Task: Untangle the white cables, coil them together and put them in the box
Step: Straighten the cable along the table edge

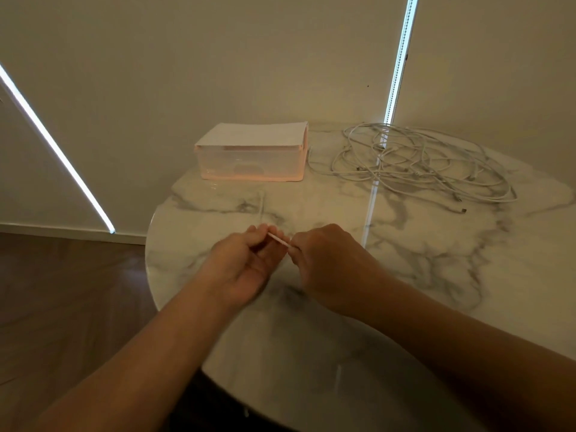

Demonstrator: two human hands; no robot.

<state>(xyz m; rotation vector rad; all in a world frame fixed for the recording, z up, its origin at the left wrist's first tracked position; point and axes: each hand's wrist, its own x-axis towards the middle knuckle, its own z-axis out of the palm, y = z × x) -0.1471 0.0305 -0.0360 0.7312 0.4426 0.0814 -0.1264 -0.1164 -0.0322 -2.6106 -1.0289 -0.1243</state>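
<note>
At the near middle of the round white marbled table (pixel 405 275), the left hand (pixel 246 263) and the right hand (pixel 324 260) each pinch one end of a short thin white strip (pixel 279 240) with curled fingers; whether it is a tie or a cable piece I cannot tell. The tangled heap of white cables (pixel 420 163) lies at the far right, just beside the pale pink translucent plastic box (pixel 249 163), so untangling looks not yet begun. The next move calls for reaching across to a loose plug end and drawing it free without tightening the knots.

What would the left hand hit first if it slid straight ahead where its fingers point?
Probably the box, near its right front corner; only table lies between, though depth is unclear.
</note>
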